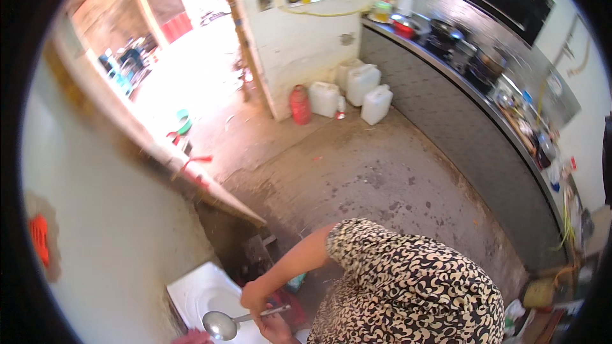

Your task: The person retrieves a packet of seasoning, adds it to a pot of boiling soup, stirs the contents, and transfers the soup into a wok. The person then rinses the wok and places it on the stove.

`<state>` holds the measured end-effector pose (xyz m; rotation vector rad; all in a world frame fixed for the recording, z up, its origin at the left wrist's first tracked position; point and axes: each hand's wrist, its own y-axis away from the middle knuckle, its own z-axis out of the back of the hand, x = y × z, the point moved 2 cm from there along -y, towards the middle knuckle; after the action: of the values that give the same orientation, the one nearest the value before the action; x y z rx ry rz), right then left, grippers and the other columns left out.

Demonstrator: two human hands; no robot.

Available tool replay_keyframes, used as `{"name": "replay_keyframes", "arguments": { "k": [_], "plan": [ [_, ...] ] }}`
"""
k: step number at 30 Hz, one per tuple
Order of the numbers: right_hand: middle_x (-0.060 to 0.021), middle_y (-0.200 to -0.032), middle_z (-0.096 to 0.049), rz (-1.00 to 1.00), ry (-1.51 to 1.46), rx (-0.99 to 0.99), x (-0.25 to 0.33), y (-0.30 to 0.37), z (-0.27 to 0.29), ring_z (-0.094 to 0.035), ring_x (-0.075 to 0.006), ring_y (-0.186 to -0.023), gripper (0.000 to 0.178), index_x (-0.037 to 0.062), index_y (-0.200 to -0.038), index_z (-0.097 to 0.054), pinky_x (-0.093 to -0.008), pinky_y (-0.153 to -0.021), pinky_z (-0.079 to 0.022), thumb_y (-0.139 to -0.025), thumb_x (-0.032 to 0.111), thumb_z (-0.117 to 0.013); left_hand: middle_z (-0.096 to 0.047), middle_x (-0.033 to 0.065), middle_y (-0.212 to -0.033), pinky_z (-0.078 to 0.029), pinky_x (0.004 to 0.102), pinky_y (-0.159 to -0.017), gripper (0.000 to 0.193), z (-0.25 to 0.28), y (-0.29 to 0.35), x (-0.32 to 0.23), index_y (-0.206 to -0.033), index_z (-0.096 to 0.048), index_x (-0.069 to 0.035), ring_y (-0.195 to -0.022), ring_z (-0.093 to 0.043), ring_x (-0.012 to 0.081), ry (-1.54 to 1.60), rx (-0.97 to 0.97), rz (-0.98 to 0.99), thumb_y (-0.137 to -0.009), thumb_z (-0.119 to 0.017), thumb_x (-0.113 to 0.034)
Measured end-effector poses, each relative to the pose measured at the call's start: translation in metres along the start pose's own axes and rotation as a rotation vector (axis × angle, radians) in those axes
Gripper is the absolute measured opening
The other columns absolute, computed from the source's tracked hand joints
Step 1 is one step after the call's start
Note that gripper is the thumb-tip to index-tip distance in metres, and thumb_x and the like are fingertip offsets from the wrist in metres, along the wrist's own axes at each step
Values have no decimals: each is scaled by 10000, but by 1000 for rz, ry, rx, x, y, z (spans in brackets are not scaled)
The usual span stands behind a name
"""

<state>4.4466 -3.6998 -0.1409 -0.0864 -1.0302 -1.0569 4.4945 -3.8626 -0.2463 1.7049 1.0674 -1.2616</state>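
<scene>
A metal ladle [221, 325] is held over a white basin [186, 280] at the lower left, its bowl to the left and its handle pointing right. My right hand [252, 301] comes down from a patterned short sleeve, bent at the wrist, and is closed around the ladle's handle. Just below the handle, close against the right hand, is what looks like my left hand [278, 329]. The bottom edge cuts it off and its fingers are hidden. Something pink and crumpled [194, 337] shows at the bottom edge, left of the ladle.
White jerrycans [364, 86] and a red gas cylinder [299, 104] stand by the far wall. A long counter [472, 134] with pots and a stove curves along the right. At the left, a doorway [185, 76] opens onto bright ground. An orange-red slotted thing [39, 240] hangs on the left wall.
</scene>
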Motion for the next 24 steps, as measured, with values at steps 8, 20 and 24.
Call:
{"name": "replay_keyframes", "arguments": {
  "k": [8, 20, 24],
  "plan": [
    [-115, -750, -642, -191, -1082, -603, -232, 144, -1, -635, -189, -572, 246, 57, -1055, -634, -368, -472, -518, -894, 233, -578, -534, 58, -1343, -482, 453, -839, 356, -227, -149, 87, -1356, -478, -219, -1115, -559, 257, 644, 834, 671, -1007, -514, -281],
    [-141, -1064, -666, -1460, 35, -1683, -236, 420, 33, -658, -324, -924, 372, 106, -1232, -552, -443, -703, -536, -912, 293, -587, -640, 134, -1138, -540, 364, -858, 271, -541, -262, 84, -1200, -569, 21, -1000, -642, 236, -118, 1294, 911, -954, -560, -92],
    [-206, -993, -640, -1937, -471, -1583, -248, 419, -164, -647, -369, -920, 315, 84, -1237, -510, -471, -725, -523, -952, 216, -523, -657, 122, -1069, -548, 338, -808, 218, -586, -236, 109, -1135, -600, 13, -940, -653, 220, -327, 1440, 942, -936, -571, -70]
  ]
}}
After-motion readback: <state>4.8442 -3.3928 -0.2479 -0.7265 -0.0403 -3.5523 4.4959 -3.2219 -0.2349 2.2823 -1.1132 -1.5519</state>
